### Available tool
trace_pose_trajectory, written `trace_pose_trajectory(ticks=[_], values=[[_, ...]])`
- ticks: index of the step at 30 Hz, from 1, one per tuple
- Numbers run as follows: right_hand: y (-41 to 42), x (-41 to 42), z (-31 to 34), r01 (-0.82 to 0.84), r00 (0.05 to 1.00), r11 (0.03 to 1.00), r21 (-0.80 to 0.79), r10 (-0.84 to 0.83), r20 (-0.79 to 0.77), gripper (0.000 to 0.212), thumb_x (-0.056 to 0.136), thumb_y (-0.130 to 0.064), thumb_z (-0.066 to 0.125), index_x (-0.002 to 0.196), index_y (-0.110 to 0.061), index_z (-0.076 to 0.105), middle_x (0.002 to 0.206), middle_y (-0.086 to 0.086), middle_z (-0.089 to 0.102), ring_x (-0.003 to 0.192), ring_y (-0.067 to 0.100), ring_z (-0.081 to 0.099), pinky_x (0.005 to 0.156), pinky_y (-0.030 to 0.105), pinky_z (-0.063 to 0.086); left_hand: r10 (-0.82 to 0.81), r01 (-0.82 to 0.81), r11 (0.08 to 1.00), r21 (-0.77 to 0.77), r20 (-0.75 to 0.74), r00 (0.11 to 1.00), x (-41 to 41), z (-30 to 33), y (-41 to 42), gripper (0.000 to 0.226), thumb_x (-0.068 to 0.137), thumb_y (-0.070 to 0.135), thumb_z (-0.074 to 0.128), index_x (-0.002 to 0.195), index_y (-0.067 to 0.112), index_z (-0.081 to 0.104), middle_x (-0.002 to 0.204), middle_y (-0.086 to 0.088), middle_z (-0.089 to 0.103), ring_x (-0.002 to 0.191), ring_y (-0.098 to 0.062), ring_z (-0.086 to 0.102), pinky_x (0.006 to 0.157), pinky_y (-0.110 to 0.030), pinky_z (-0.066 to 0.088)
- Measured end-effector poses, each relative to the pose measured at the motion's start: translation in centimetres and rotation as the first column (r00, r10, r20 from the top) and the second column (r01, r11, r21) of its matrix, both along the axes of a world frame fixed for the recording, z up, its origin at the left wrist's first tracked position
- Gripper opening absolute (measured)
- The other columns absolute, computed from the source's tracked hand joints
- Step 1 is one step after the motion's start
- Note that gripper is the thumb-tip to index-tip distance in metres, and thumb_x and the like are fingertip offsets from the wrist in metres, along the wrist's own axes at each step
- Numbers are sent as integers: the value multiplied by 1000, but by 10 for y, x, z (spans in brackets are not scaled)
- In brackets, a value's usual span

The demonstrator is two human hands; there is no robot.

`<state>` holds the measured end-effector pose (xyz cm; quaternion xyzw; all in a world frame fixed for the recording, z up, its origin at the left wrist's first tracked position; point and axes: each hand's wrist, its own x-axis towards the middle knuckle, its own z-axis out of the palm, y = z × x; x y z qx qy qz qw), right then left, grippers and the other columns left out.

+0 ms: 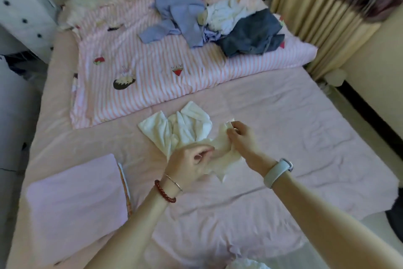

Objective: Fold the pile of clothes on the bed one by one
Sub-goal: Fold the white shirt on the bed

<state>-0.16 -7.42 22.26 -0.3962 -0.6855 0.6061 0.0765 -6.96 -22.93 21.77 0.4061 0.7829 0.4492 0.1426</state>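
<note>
A crumpled white garment (178, 129) lies on the pink sheet (294, 129) in the middle of the bed. My left hand (189, 164) pinches its near edge, and my right hand (242, 135) grips its right edge; both hold thin cream fabric stretched between them. At the far right of the bed sits the pile of clothes (216, 22): a light blue shirt, white pieces and a dark grey-blue item, resting on a pink striped quilt (135, 61).
A folded lilac item (74, 199) lies on the bed at my near left. Pleated beige curtains (322, 17) hang along the right side. A white cabinet with dark knobs (24, 15) stands at the far left. More white fabric (246, 265) peeks in at the bottom edge.
</note>
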Motion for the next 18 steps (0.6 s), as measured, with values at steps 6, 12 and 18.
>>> trace_pose_trajectory(ticks=[6,12,18], values=[[11,5,133,-441,867,747,496,498,20,17,93,-3,47,93,-3,64,78,-1,56,66,4,47,63,18,38,-48,62,995,82,-170,984,-60,120,4,42,81,28,53,119,12,60,113,5,57,103,-2,53,82,-6,44],[13,40,257,-428,832,524,737,547,94,18,95,-6,48,95,-11,65,63,-17,55,65,-8,49,61,11,33,-329,343,939,12,-257,909,-47,222,30,54,86,19,65,136,18,42,132,12,38,116,14,30,89,8,20],[20,100,332,-280,857,505,817,514,-24,13,92,-8,53,92,-11,66,82,-2,63,71,5,54,64,12,42,-486,496,868,31,-150,861,12,278,47,22,86,22,63,106,28,58,112,9,60,104,-1,54,92,-9,39]])
